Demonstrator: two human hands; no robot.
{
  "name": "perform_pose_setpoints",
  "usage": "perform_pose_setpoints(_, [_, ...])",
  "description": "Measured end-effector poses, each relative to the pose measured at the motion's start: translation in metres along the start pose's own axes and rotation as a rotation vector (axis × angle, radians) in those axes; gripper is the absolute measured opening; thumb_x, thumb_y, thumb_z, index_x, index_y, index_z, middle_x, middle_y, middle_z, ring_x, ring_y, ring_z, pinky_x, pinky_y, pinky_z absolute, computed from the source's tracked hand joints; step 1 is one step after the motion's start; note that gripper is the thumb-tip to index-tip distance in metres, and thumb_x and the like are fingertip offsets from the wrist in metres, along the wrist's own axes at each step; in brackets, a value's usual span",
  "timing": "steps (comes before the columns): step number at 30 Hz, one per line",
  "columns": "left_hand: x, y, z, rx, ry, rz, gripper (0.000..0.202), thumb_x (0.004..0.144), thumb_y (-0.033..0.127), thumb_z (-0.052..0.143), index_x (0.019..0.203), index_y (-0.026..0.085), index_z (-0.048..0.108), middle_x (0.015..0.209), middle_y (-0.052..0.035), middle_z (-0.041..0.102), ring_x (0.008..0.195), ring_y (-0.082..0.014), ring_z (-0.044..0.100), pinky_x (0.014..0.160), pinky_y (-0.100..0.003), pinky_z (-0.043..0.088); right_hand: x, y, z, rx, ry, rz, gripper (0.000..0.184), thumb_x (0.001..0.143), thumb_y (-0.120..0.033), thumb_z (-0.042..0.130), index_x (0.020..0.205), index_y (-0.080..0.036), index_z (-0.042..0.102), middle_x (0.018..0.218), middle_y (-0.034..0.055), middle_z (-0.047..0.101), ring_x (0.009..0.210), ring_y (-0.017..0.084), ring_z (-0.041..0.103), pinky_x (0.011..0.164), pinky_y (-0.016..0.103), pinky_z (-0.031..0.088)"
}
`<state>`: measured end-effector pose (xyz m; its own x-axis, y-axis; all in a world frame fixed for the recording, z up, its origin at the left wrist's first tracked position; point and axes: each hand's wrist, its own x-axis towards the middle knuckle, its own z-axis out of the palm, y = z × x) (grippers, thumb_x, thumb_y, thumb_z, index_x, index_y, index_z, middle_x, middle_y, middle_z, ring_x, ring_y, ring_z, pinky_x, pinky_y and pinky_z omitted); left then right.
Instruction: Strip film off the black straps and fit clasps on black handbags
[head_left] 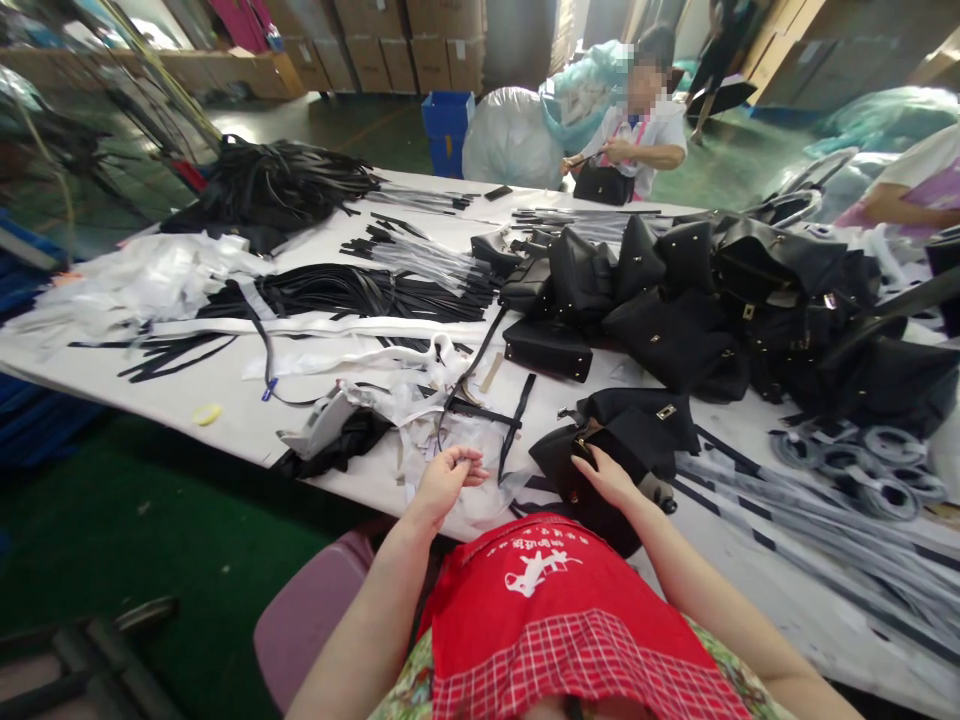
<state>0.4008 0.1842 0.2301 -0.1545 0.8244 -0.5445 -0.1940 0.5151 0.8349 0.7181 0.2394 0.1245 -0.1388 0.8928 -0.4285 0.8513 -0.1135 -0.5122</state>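
A black handbag with gold-coloured fittings lies at the table's near edge, in front of my body. My right hand grips it by its upper side, close to a small metal part; the fingertips are partly hidden in the dark material. To the left of the bag, my left hand hovers over crumpled clear plastic wrapping, its fingers loosely bent and apart, with nothing visible in them. Between the hands and a little beyond lies a black strap.
A heap of black handbags fills the right of the table. Bundles of black straps and white wrapping lie left. Wrapped strips and coiled rolls are at right. Across the table, a person handles another bag.
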Motion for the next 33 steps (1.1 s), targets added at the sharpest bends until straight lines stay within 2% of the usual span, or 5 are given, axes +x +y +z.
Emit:
perform_pose_setpoints(4, [-0.001,-0.002,-0.005,0.013,0.029,0.035,0.012,0.073,0.021,0.059,0.083,0.015,0.062,0.053,0.0049,0.056,0.046,-0.0077,0.051,0.047,-0.018,0.044,-0.007,0.0,0.01,-0.027,0.035,-0.04,0.096,0.064,-0.051,0.077,0.144,-0.012,0.04,0.141,0.0193,0.051,0.129,0.033,0.049,0.106,0.04,0.039])
perform_pose_setpoints(9, [-0.005,-0.001,-0.005,0.043,-0.006,0.077,0.022,0.073,0.031,0.061,0.087,0.014,0.062,0.045,0.0081,0.046,0.041,-0.0066,0.038,0.043,-0.017,0.032,-0.001,0.002,0.008,0.017,0.063,0.056,0.048,0.068,-0.037,0.075,0.109,-0.013,0.067,0.097,0.015,0.072,0.096,0.034,0.066,0.084,0.044,0.048])
perform_pose_setpoints(19, [-0.01,-0.003,-0.005,0.087,-0.101,0.067,0.038,0.072,0.042,0.063,0.095,0.013,0.062,0.05,0.0096,0.041,0.04,-0.0054,0.031,0.04,-0.018,0.021,-0.006,-0.003,-0.079,0.577,0.232,0.018,0.05,0.07,-0.047,0.075,0.108,-0.017,0.066,0.102,0.0083,0.074,0.091,0.026,0.07,0.081,0.038,0.056])
perform_pose_setpoints(25, [-0.008,-0.002,-0.001,0.088,-0.137,0.038,0.043,0.069,0.043,0.065,0.099,0.011,0.063,0.06,0.0072,0.047,0.041,-0.0029,0.03,0.04,-0.018,0.017,-0.029,-0.026,-0.124,1.318,0.34,0.102,0.041,0.064,-0.032,0.081,0.1,-0.018,0.067,0.089,0.0042,0.076,0.075,0.021,0.072,0.07,0.032,0.06])
perform_pose_setpoints(33, [0.003,-0.008,-0.005,0.082,-0.129,0.062,0.052,0.061,0.056,0.069,0.093,0.014,0.065,0.069,0.0025,0.057,0.035,-0.0034,0.034,0.035,-0.02,0.022,-0.049,-0.039,-0.143,1.396,0.12,0.139,0.03,0.07,-0.028,0.08,0.095,-0.017,0.068,0.087,0.0061,0.076,0.071,0.02,0.072,0.066,0.029,0.061])
